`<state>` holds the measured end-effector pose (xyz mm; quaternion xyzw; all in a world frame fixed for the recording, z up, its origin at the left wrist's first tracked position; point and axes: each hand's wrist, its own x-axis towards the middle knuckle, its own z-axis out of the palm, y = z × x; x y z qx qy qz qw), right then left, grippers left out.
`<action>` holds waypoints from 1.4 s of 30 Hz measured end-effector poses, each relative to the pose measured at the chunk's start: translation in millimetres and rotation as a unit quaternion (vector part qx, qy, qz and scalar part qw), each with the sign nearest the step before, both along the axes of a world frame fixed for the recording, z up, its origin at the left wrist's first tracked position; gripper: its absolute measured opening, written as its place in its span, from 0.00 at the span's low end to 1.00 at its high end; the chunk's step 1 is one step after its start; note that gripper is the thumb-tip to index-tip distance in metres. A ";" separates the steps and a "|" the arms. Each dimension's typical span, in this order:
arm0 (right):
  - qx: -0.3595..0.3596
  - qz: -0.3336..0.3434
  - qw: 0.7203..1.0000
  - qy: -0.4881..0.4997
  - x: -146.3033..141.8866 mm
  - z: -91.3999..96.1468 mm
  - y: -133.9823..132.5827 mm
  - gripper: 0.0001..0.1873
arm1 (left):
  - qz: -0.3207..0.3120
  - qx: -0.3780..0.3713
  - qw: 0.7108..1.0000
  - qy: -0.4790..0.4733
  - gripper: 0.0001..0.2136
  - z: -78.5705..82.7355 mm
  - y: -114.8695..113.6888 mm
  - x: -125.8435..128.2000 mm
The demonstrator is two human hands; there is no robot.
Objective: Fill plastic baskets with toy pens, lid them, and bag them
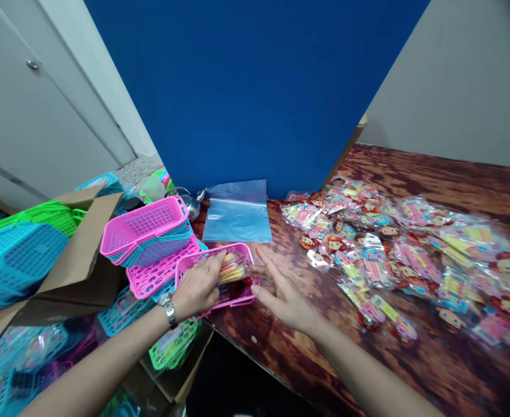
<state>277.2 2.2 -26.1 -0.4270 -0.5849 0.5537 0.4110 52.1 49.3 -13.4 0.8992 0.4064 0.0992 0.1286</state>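
A pink plastic basket [245, 250] sits at the near left corner of the wooden table. My left hand [198, 288], with a wristwatch, is closed on a small clear toy packet [234, 271] and holds it inside the basket. My right hand [281, 295] hovers just to the right of the basket, fingers stretched out and apart, holding nothing and touching the basket's right edge.
A big heap of cartoon-printed toy packets [394, 255] covers the right of the table [411, 174]. Clear plastic bags [237, 217] lie behind the basket. Stacked pink and blue baskets [146, 234], a cardboard box [85, 243] and more baskets [15, 260] crowd the left.
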 end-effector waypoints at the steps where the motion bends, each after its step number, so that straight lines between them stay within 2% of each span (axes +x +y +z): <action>1: 0.009 -0.011 1.000 -0.013 0.9 -1.3 -1.5 0.37 | -0.009 0.009 1.000 0.024 0.40 -1.1 -1.5 2.6; 4: 0.059 -0.032 0.992 -0.102 1.8 -2.5 -6.7 0.35 | -0.016 0.014 0.995 0.094 0.39 1.1 -5.4 11.8; 7: 0.144 -0.034 0.966 -0.214 0.2 -7.3 -12.1 0.32 | -0.024 0.010 0.990 0.139 0.35 4.6 -6.4 18.7; 9: 0.178 -0.038 0.952 -0.246 -1.2 -14.0 -14.3 0.31 | -0.045 -0.003 0.988 0.144 0.31 4.7 -4.7 19.6; 14: 0.202 -0.047 0.943 -0.260 -7.0 -29.5 -13.1 0.30 | -0.086 -0.047 0.985 0.139 0.31 -5.9 -0.9 13.8; 18: 0.207 -0.051 0.942 -0.259 -13.0 -28.8 -14.2 0.30 | -0.117 -0.049 0.983 0.132 0.35 -19.2 -5.4 7.7; 20: 0.213 -0.031 0.938 -0.271 -3.5 -27.3 -16.2 0.30 | -0.140 -0.022 0.982 0.126 0.37 -24.9 -8.0 5.1; 22: 0.204 -0.037 0.924 -0.321 24.5 -28.8 -18.4 0.30 | -0.143 0.037 0.982 0.120 0.38 -30.5 -8.4 3.8; 24: 0.161 -0.114 0.882 -0.428 71.7 -33.4 -22.1 0.29 | -0.138 0.102 0.979 0.108 0.39 -35.3 -7.1 4.6; 25: 0.127 -0.174 0.844 -0.492 99.8 -36.7 -24.7 0.28 | -0.135 0.130 0.977 0.102 0.39 -36.9 -6.6 5.7; 27: 0.041 -0.277 0.748 -0.602 154.3 -45.4 -30.3 0.29 | -0.126 0.168 0.973 0.098 0.38 -37.9 -6.4 8.1; 28: -0.002 -0.296 0.719 -0.628 176.3 -51.1 -32.7 0.30 | -0.122 0.178 0.971 0.099 0.37 -37.6 -6.8 9.0; 29: -0.039 -0.302 0.707 -0.639 192.4 -57.5 -34.9 0.31 | -0.121 0.182 0.971 0.102 0.37 -37.1 -7.2 9.5; 30: -0.064 -0.300 0.702 -0.642 201.8 -64.4 -37.3 0.30 | -0.121 0.182 0.970 0.103 0.37 -36.5 -7.5 9.5; 32: -0.075 -0.269 0.717 -0.638 200.7 -77.8 -44.5 0.28 | -0.120 0.177 0.971 0.103 0.38 -35.5 -7.2 8.1; 36: 0.000 -0.171 0.766 -0.620 158.1 -90.4 -71.0 0.28 | -0.115 0.160 0.975 0.099 0.41 -27.9 -5.0 3.9; 39: 0.041 -0.143 0.796 -0.586 137.6 -79.8 -83.1 0.28 | -0.097 0.159 0.980 0.069 0.42 -9.2 -12.4 9.8; 42: 0.008 -0.182 0.805 -0.565 135.6 -61.4 -71.9 0.25 | -0.105 0.164 0.981 -0.010 0.36 9.9 -36.5 34.0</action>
